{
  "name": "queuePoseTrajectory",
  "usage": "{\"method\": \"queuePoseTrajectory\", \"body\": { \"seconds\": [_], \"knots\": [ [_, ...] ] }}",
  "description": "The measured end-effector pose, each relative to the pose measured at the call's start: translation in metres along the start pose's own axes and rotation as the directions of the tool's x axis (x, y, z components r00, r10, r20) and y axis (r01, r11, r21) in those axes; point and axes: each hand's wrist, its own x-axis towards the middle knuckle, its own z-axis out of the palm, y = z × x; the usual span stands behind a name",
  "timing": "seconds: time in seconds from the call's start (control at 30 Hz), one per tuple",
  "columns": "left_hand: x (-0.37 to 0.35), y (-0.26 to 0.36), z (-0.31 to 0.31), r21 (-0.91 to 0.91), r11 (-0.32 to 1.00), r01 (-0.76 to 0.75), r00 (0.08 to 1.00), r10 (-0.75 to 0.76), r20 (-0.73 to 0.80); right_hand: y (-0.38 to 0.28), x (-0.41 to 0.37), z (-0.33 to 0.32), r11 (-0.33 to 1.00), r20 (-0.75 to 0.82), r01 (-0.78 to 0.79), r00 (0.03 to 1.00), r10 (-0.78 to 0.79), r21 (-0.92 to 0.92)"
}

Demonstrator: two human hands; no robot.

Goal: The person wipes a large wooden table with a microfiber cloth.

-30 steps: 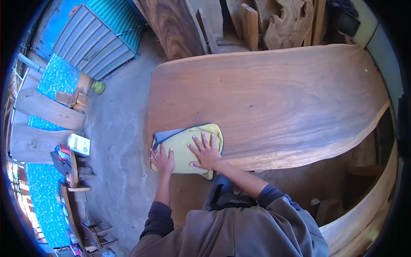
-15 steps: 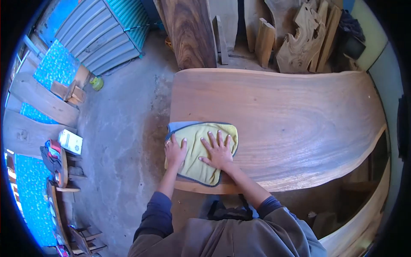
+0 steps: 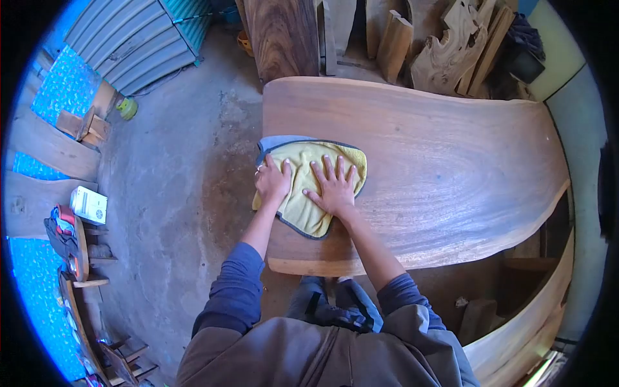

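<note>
Right hand (image 3: 335,191): palm down on the cloth, fingers and thumb spread, pressing flat, nothing pinched.
Left hand (image 3: 273,182): palm down on the cloth's left part, thumb apart from the fingers; cannot tell whether the fingertips pinch its edge.
Cloth (image 3: 302,208): yellow with dark trim, wrinkled between the hands; grey-blue underside showing at its far-left part.
Cloth position: on the slab (image 3: 451,168), about midway along the left edge, slightly overhanging it.
Slab surface: brown wood grain, pale sheen toward the near edge; right end curved.
Beyond far edge: dark-grained plank (image 3: 282,39) near the far-left corner; wood offcut (image 3: 394,46) farther right.
Left of slab: concrete floor (image 3: 161,193); white box (image 3: 89,205) well apart.
</note>
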Motion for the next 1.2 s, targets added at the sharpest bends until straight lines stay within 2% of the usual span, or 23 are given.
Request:
{"method": "queuePoseTrajectory", "body": {
  "seconds": [0.17, 0.33, 0.53, 0.67, 0.77, 0.83, 1.1, 1.2],
  "knots": [
    [-0.071, -0.02, 0.019, -0.016, 0.999, -0.033, 0.999, 0.033, 0.023, -0.001, -0.062, 0.012, 1.0, 0.038, 0.022, 0.999, -0.022, -0.012],
    [-0.136, -0.039, 0.03, -0.003, 0.999, -0.033, 0.999, 0.033, 0.02, -0.001, -0.122, 0.02, 0.993, 0.065, 0.118, 0.991, -0.118, 0.007],
    [-0.189, -0.061, 0.019, 0.026, 1.0, -0.016, 0.998, 0.015, 0.053, -0.013, -0.179, 0.023, 0.988, 0.039, 0.155, 0.987, -0.155, -0.002],
    [-0.198, -0.054, 0.021, 0.029, 0.999, -0.032, 0.997, 0.03, 0.067, 0.001, -0.185, 0.027, 0.987, -0.002, 0.159, 0.987, -0.159, 0.022],
    [-0.204, -0.054, 0.014, 0.058, 0.998, -0.015, 0.993, 0.007, 0.12, -0.005, -0.19, 0.022, 0.993, 0.157, 0.108, 0.981, -0.115, 0.047],
    [-0.2, -0.054, 0.014, 0.068, 0.998, 0.008, 0.986, -0.019, 0.164, -0.008, -0.184, 0.017, 0.994, 0.16, 0.101, 0.982, -0.105, 0.029],
    [-0.143, -0.032, 0.02, -0.007, 1.0, 0.02, 0.998, -0.02, 0.061, -0.006, -0.124, 0.011, 1.0, 0.141, 0.011, 0.99, -0.007, -0.028],
    [-0.119, -0.019, 0.028, -0.043, 0.998, -0.05, 0.999, 0.051, 0.011, 0.001, -0.096, 0.008, 0.998, 0.106, -0.048, 0.993, 0.052, -0.043]
  ]
}}
